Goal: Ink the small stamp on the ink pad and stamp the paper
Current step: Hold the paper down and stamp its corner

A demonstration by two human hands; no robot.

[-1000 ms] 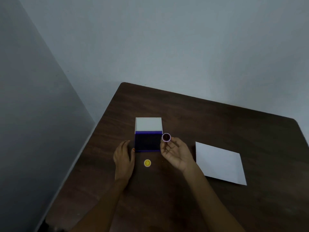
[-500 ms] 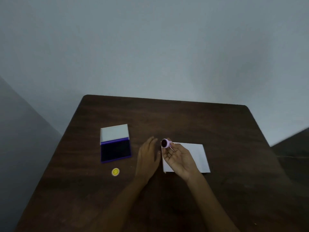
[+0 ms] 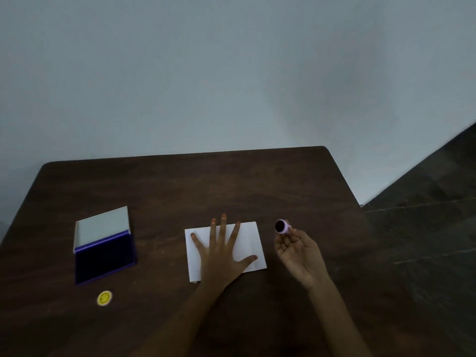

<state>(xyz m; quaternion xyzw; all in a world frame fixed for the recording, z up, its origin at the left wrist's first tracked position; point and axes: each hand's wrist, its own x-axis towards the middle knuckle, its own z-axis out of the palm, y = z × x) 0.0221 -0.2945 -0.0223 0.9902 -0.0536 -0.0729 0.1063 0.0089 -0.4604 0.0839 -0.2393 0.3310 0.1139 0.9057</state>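
Observation:
A white sheet of paper (image 3: 251, 243) lies on the dark wooden table (image 3: 180, 186). My left hand (image 3: 221, 256) rests flat on the sheet with its fingers spread. To the right of the paper, my right hand (image 3: 300, 256) holds the small lilac stamp (image 3: 282, 226) at its fingertips, raised off the table, with the dark inked face turned up toward me. The purple ink pad (image 3: 104, 258) sits at the left with its white lid (image 3: 101, 225) hinged open behind it.
A small round yellow cap (image 3: 104, 298) lies on the table in front of the ink pad. The table's back edge meets a pale wall. A dark floor (image 3: 425, 215) shows beyond the table's right edge.
The view has swung right. My left hand has moved from beside the ink pad onto the paper and spread flat. My right hand carried the stamp from the pad to the paper's right side.

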